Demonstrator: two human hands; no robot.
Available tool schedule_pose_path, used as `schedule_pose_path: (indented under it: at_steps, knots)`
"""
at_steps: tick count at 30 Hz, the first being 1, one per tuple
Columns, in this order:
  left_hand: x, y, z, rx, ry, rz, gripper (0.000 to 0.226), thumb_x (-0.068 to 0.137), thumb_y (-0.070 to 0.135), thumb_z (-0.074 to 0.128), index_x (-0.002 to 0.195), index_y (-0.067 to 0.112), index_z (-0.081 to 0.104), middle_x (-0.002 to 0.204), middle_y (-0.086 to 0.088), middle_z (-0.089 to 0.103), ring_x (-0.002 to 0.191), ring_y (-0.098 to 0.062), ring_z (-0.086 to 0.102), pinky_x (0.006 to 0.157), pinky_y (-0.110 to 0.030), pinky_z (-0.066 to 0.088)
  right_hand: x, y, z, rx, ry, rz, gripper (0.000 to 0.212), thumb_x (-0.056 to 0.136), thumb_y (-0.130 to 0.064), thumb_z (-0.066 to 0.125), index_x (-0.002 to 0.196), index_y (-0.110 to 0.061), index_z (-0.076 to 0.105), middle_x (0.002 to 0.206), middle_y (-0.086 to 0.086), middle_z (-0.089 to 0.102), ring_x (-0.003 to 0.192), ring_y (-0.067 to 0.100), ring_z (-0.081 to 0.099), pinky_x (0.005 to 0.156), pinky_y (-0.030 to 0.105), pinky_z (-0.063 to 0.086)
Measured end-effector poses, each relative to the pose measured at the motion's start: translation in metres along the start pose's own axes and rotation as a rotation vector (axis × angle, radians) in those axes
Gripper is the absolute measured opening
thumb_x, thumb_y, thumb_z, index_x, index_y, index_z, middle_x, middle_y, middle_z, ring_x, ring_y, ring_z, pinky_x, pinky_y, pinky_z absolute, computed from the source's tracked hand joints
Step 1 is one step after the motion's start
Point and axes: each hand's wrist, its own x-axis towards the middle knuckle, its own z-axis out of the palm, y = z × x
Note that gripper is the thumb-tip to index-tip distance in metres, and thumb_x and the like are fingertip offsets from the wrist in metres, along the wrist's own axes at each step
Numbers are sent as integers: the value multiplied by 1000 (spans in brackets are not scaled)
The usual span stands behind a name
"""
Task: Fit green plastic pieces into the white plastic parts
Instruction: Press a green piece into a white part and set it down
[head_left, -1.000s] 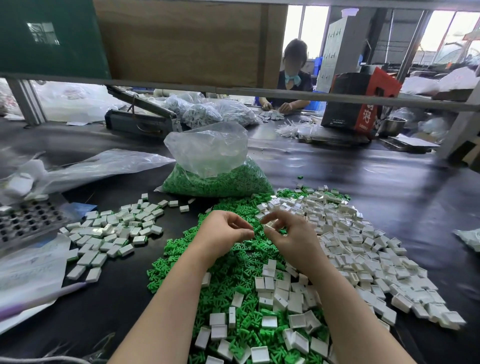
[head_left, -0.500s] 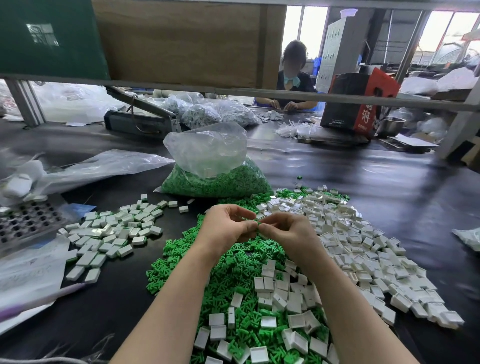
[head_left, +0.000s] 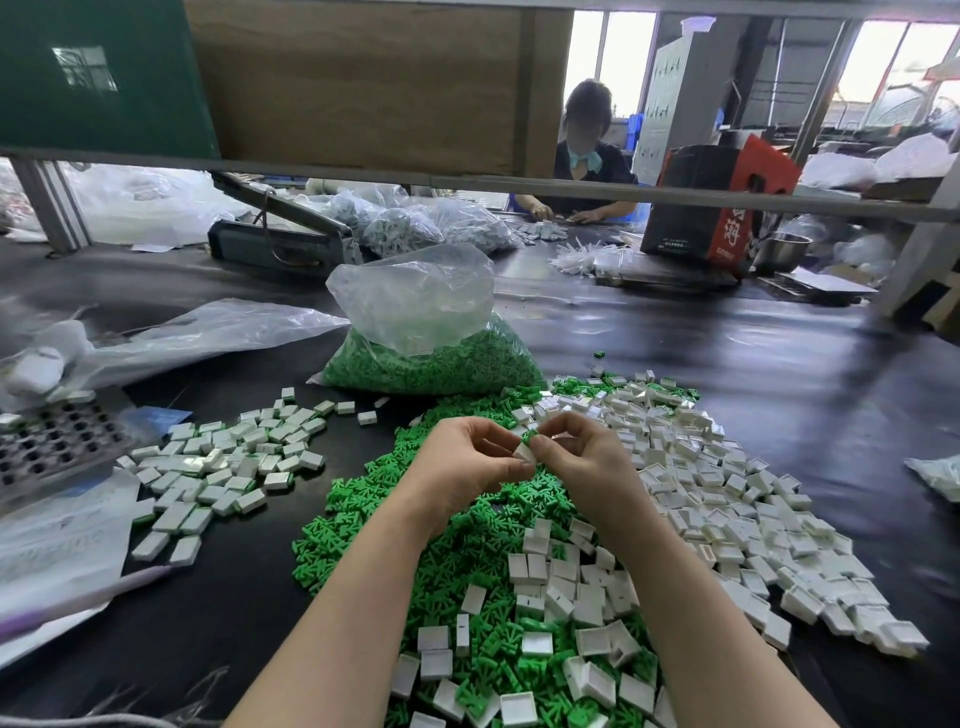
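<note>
Green piece (head_left: 529, 435) pinched by right hand (head_left: 582, 457) against white part (head_left: 524, 453) gripped by left hand (head_left: 467, 462) | above green pile (head_left: 395, 519) | finished batch (head_left: 218, 467) left of pile | many white parts (head_left: 727, 493) unfilled

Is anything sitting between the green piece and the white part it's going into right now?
Nothing visible. The left hand and right hand meet above the pile; the white part and green piece are pinched together at their fingertips, already touching. How far it is seated cannot be told.
</note>
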Motion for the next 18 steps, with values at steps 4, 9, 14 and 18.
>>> schedule_pose_path:
  at_steps: [4,9,14,18]
  knots:
    - [1,-1,1,-86,73,7,20,73,3,82,80,7,63,70,-2,66,53,-5,59,57,-23,50,-2,-2,0,85,32,-10,8,92,-5,62,87,-10,59,62,-1,68,50,6,54,47,14,40]
    - [2,2,3,26,192,128,24,74,9,83,81,5,60,83,-14,70,74,-20,64,73,-40,57,-3,-4,-2,196,42,-18,8,91,-4,62,85,-8,60,72,6,67,58,8,58,50,14,44]
    - [2,3,5,202,214,231,23,76,13,81,77,14,58,69,-6,66,61,-13,59,58,-31,52,-3,-6,-1,212,49,-35,8,94,-9,60,88,-9,64,77,5,72,63,8,61,56,16,47]
    - [1,4,5,196,184,256,20,77,17,82,77,17,62,69,-6,69,61,-12,63,57,-28,53,-4,-6,-2,210,42,-40,7,93,-12,62,89,-9,68,83,13,70,67,11,61,59,17,48]
